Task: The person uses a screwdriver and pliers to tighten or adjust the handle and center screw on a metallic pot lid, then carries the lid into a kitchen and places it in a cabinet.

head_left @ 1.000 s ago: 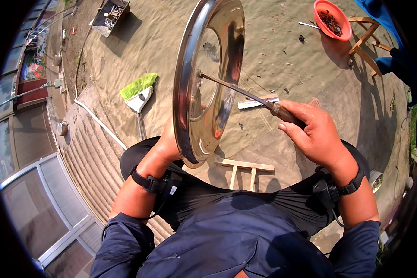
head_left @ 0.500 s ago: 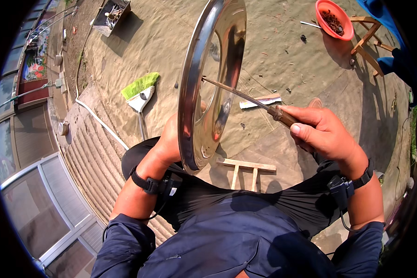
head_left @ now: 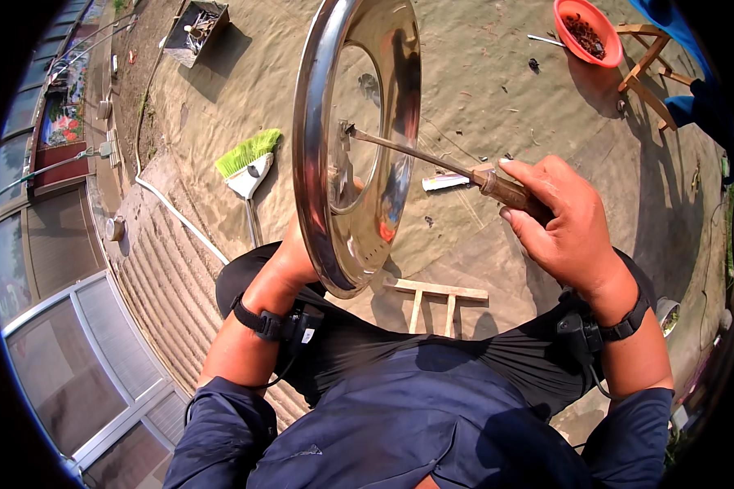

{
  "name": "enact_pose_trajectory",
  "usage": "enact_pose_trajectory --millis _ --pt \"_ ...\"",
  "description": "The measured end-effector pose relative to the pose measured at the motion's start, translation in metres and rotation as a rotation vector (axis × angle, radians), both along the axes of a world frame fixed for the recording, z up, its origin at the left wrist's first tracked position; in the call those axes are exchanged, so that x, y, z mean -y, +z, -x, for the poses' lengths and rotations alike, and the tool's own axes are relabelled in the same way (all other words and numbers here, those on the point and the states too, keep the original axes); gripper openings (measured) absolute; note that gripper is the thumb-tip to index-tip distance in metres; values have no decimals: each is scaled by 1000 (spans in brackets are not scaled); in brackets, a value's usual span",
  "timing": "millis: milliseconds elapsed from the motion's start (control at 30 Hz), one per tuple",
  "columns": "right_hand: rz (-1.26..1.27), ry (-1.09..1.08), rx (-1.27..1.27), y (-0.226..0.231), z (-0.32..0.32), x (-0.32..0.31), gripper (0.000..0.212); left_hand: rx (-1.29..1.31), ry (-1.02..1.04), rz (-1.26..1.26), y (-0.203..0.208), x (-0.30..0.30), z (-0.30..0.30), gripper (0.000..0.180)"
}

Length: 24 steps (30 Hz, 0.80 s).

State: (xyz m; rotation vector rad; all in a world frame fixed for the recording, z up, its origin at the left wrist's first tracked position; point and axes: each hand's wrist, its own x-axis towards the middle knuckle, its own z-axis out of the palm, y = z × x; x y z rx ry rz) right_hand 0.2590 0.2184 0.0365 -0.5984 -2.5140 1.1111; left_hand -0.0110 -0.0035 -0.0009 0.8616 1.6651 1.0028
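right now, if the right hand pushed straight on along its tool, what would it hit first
Probably the shiny metal ring in the left hand: the brown-handled tool in the right hand points at the ring's inner side. The tip may be touching it; depth is unclear there.

**Sunlit yard, open to the air**

This is an outdoor yard; whether it belongs to a home or a small workshop cannot be told. Sunlight throws dark shadows (head_left: 669, 187) over the dusty tan ground (head_left: 465, 81) around the broom (head_left: 249, 167). Left of the broom runs a pale pipe (head_left: 183, 217), and farther left stands a building (head_left: 57, 253) with white-framed panes (head_left: 110, 338). Above and left of the broom sits a box (head_left: 178, 50) of odds and ends (head_left: 200, 33). Well to the broom's right are a red bowl (head_left: 608, 33), wooden legs (head_left: 644, 63) beside blue cloth (head_left: 685, 41) and, farthest right, green grass (head_left: 730, 232).
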Motion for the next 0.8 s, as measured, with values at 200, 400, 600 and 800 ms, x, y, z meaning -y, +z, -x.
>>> enact_pose_trajectory --millis 200,400,600,800 --pt "997 -10 169 0 -4 -5 42 262 22 -59 3 0 -1 81" --pt "1479 -18 202 11 -9 -6 49 555 116 -48 8 0 -3 45" --pt "1523 17 221 10 -9 -9 52 301 90 -30 13 1 -5 61" --pt "1280 59 160 1 -6 -1 46 -117 -99 23 0 8 7 81"
